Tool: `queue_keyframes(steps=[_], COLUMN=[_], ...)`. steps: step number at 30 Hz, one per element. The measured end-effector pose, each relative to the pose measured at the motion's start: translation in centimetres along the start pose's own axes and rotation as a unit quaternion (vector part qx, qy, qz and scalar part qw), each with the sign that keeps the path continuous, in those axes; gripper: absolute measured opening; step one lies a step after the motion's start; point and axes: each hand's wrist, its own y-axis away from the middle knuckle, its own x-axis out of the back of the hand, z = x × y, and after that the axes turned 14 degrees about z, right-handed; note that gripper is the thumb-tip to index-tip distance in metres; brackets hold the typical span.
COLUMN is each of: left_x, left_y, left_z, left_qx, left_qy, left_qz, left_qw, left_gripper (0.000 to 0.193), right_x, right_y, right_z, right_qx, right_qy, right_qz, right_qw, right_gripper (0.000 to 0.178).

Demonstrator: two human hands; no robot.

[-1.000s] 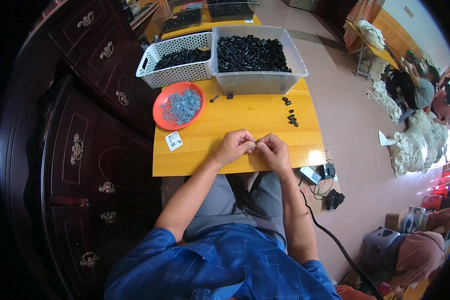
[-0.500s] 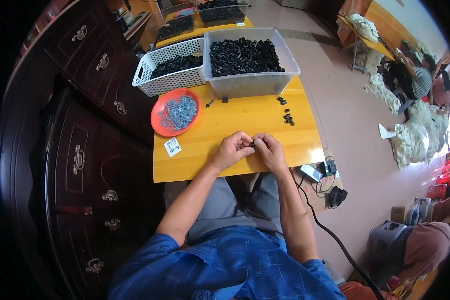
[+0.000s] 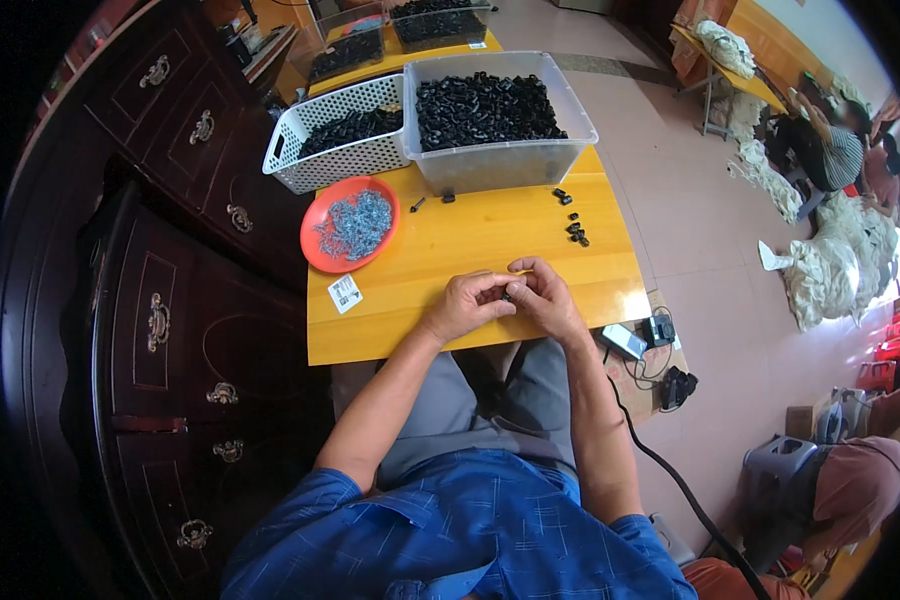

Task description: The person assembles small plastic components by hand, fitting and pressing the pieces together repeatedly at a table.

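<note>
Above the near part of the yellow table, my left hand [image 3: 473,304] and my right hand [image 3: 552,303] meet fingertip to fingertip. Between them is a small black part [image 3: 509,295], mostly covered by the fingers. My left thumb and fingers pinch it, and the right thumb presses against it while the right index finger is raised and bent. Farther left sits a red plate [image 3: 315,213] heaped with thin silvery pieces that look like screws [image 3: 355,226]. Several small black parts [image 3: 577,233] lie loose on the right of the table.
Behind the plate stand a white perforated basket [image 3: 345,165] and a clear plastic bin [image 3: 510,168], both filled with black parts. A white label [image 3: 344,293] lies near the left edge. Dark drawers [image 3: 155,320] flank the table; a black cable [image 3: 660,465] runs at right.
My right index finger has lifted away from the small black part and the right hand has turned slightly. The left hand stays nearly in place.
</note>
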Motion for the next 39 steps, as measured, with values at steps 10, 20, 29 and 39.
queue_keyframes(steps=[10, 20, 29, 39], left_x=[0.4, 4.6, 19.8, 15.3], left_y=[0.2, -0.8, -11.7, -11.1], left_z=[-0.5, 1.0, 5.2, 3.2], left_qx=[0.035, 0.215, 0.203, 0.142], left_qy=[-0.039, 0.033, -0.153, -0.162], left_qz=[0.033, -0.101, 0.090, 0.119], left_qw=[0.998, 0.971, 0.963, 0.969], left_gripper=[0.026, 0.029, 0.044, 0.037], right_x=[-0.6, -1.0, -0.9, -0.9], right_y=[0.2, 0.3, 0.1, 0.3], right_z=[0.2, 1.1, 1.4, 1.4], right_qx=[0.051, 0.020, 0.089, 0.065], right_qy=[0.005, -0.060, 0.016, -0.055], right_qz=[0.070, 0.136, 0.141, 0.137], right_qw=[0.996, 0.989, 0.986, 0.987], right_gripper=[0.027, 0.020, 0.020, 0.012])
